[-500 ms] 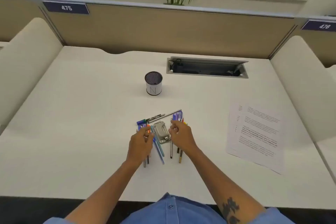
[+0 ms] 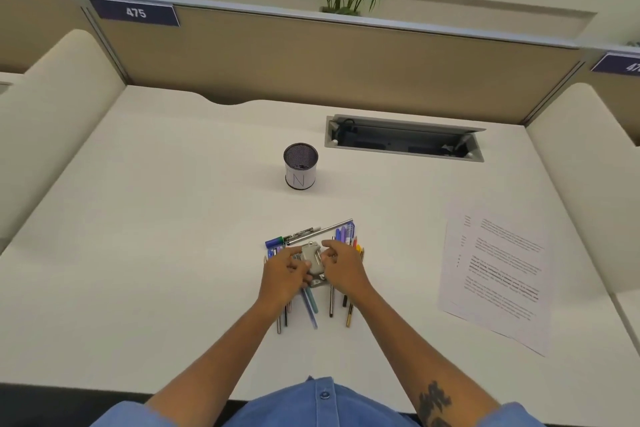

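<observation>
A pile of several pens and markers (image 2: pixel 341 235) lies on the white desk (image 2: pixel 156 253) in front of me. In the middle of the pile is a small silver stapler (image 2: pixel 312 258). My left hand (image 2: pixel 282 276) holds the stapler's left side with curled fingers. My right hand (image 2: pixel 343 269) holds its right side, fingers curled at the top. More pens (image 2: pixel 311 308) stick out below my hands toward me. A mesh pen cup (image 2: pixel 300 166) with a white label stands upright farther back, apart from the pile and with nothing visible inside it.
A printed sheet of paper (image 2: pixel 498 274) lies at the right. An open cable hatch (image 2: pixel 405 139) is set into the desk at the back right. Padded dividers rise on both sides, and a partition with a plant behind it closes the back.
Both hands have closed in from the pens on either side onto the stapler in the middle. The stapler now looks tilted up slightly between them.
</observation>
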Demonstrator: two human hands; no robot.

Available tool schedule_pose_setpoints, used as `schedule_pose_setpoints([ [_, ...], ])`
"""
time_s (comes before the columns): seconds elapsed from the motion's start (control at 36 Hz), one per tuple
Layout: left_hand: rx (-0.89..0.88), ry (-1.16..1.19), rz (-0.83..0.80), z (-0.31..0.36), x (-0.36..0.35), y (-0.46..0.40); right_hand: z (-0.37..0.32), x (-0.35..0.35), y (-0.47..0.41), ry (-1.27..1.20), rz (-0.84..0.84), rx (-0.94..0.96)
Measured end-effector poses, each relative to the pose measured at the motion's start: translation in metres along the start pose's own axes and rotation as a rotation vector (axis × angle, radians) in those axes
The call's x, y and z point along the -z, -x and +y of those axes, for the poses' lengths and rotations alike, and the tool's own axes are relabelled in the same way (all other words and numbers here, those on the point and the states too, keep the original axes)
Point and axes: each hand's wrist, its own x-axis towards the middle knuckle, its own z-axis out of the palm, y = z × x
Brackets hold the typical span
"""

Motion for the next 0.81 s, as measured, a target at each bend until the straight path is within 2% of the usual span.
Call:
schedule_pose_setpoints([
  [0.44,0.029,0.09,-0.019,0.004,-0.008,-0.002,0.0,0.0,-0.002,-0.059,0.037,-0.066],
  [0.81,-0.065,0.113,-0.032,0.03,-0.023,0.003,0.002,0.026,0.003,-0.222,0.137,-0.04],
])
